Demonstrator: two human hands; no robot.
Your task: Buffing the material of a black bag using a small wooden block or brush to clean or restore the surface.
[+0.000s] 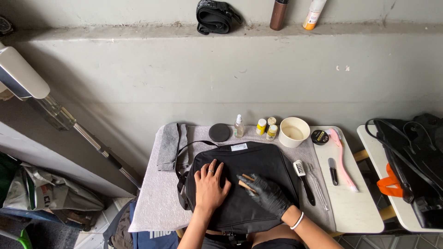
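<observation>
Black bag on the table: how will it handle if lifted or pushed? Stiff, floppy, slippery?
The black bag looks soft-sided, so it would probably sag if lifted by one edge. It lies flat under the left hand, so tipping or rolling seems unlikely. On the grey cloth, a push may drag the cloth along rather than slide.

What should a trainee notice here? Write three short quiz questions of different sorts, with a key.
1. True or false: the bare left hand lies flat on the black fabric bag.
2. What does the black-gloved right hand hold? A) a small wooden-handled tool B) a spray bottle C) a cloth
3. Fill in: the round cream plastic cup stands at the table's ___ edge, nearest the wall.

Key
1. True.
2. A; its working end is hidden against the bag.
3. Far; beside it are small yellow-capped jars and a clear spray bottle.
</observation>
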